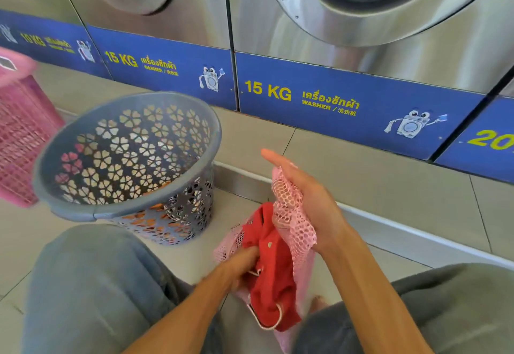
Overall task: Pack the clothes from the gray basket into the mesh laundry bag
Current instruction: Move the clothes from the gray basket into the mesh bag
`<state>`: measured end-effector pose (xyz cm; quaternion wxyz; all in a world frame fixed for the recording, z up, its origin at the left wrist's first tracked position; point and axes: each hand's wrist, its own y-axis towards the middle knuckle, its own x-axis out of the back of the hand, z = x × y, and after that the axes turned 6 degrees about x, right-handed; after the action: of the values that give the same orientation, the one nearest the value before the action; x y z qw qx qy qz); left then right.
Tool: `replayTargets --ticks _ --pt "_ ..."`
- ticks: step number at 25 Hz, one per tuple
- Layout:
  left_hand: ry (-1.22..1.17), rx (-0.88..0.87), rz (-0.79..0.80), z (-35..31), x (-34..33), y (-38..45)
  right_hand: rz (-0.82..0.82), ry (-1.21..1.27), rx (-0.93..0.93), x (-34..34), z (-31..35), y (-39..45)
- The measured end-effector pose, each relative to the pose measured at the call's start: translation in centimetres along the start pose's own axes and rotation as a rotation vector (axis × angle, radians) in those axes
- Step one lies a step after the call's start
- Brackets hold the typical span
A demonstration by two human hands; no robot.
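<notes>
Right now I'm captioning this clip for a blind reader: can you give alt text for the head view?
A person's left hand pushes a red garment into a pink mesh laundry bag that the right hand holds open. To the left a gray basket tilts on the tiled floor, orange fabric showing through its cutouts. Washers labelled 15 KG stand behind.

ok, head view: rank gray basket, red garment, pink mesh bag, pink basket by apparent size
1. gray basket, clearly largest.
2. pink basket, cut off by the frame edge, so its true extent is unsure.
3. red garment and pink mesh bag: bunched together in both hands, too overlapped to rank.
</notes>
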<state>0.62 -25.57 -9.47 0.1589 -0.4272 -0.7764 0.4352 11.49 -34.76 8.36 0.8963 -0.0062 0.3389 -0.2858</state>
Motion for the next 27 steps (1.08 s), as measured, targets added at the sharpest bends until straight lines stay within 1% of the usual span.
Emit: replayTargets --ticks 1,3,4,5,6,7,8,9,11,12,13,14,15,16,17,18,19,21,22,23,25,26,27 --pt "0.092 0.002 -0.096 0.8 0.8 2.1 0.017 0.018 0.044 0.1 0.4 -0.2" --pt "0.245 -0.055 -0.291 2.0 2.6 6.1 0.017 0.084 0.095 0.6 1.6 -0.7" --pt "0.338 -0.088 -0.35 1.7 3.2 6.0 0.033 0.111 0.111 0.6 2.6 -1.1" --pt "0.432 -0.061 -0.401 0.5 3.0 3.8 0.044 0.118 0.135 0.7 3.5 -1.5" --pt "0.457 -0.025 -0.457 -0.8 2.5 0.8 0.039 0.11 0.159 0.8 4.2 -1.9" --pt "0.478 -0.028 -0.536 -1.4 2.6 0.1 0.02 0.099 0.183 1.1 4.8 -2.4" --pt "0.429 -0.043 -0.618 -2.5 2.6 -1.0 -0.003 0.089 0.206 1.5 5.3 -2.7" --pt "0.353 -0.077 -0.665 -3.2 3.0 -1.0 -0.033 0.082 0.239 1.5 5.8 -3.2" --pt "0.225 -0.11 -0.673 -4.9 3.6 -1.2 -0.109 0.085 0.306 1.6 6.7 -4.1" --pt "0.276 -0.128 -0.675 -5.6 3.9 -1.0 -0.144 0.094 0.328 1.8 7.1 -4.2" --pt "0.413 -0.103 -0.645 -6.1 4.1 -1.0 -0.169 0.086 0.317 1.9 7.2 -4.2" --pt "0.605 -0.043 -0.613 -6.1 4.3 -0.9 -0.204 0.044 0.281 2.1 6.9 -3.7" --pt "0.78 0.024 -0.576 -5.7 4.5 -0.5 -0.272 -0.079 0.248 2.7 6.3 -2.8" --pt "0.89 0.068 -0.539 -5.2 4.5 -0.4 -0.365 -0.309 0.238 3.4 5.3 -2.0" --pt "0.968 0.087 -0.504 -4.7 4.7 -0.3 -0.443 -0.566 0.269 4.0 4.4 -1.4" --pt "1.039 0.112 -0.494 -4.1 4.9 -0.5 -0.495 -0.753 0.332 4.6 3.7 -1.0" --pt "1.083 0.136 -0.491 -3.6 5.4 -0.4 -0.513 -0.853 0.401 4.6 3.5 -0.9" --pt "1.157 0.156 -0.518 -3.7 5.5 -1.2 -0.487 -0.92 0.496 4.8 4.4 -1.4" --pt "1.172 0.13 -0.539 -4.0 5.4 -1.8 -0.487 -0.952 0.483 5.4 4.7 -1.3" --pt "1.182 0.1 -0.562 -4.4 5.2 -2.3 -0.487 -1.018 0.419 6.5 4.8 -1.1" --pt "1.199 0.053 -0.578 -4.6 4.7 -2.5 -0.442 -1.286 0.11 8.7 4.0 -0.3" --pt "1.209 0.055 -0.57 -4.4 4.5 -2.6 -0.37 -1.438 -0.063 9.4 3.1 0.1" --pt "1.229 0.07 -0.548 -4.0 4.2 -2.7 -0.289 -1.544 -0.191 9.9 2.0 0.4"
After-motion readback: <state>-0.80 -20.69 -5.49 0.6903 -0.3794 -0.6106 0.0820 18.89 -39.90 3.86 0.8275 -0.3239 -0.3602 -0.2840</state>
